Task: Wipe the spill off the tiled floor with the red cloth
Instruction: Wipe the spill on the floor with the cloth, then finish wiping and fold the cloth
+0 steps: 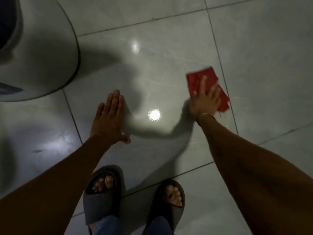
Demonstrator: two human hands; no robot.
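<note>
A folded red cloth (199, 77) lies flat on the glossy grey tiled floor (152, 68) at the right. My right hand (205, 100) presses down on it with fingers spread, and both look motion-blurred. My left hand (110, 114) rests flat on the floor at the middle, fingers together, holding nothing. Faint streaks and small shiny droplets (135, 47) show on the tile beyond the hands. Two bright light reflections sit on the same tile.
A large pale rounded appliance (42, 53) stands at the upper left, close to my left hand. My feet in dark grey slides (103, 195) are at the bottom middle. Dark grout lines cross the floor.
</note>
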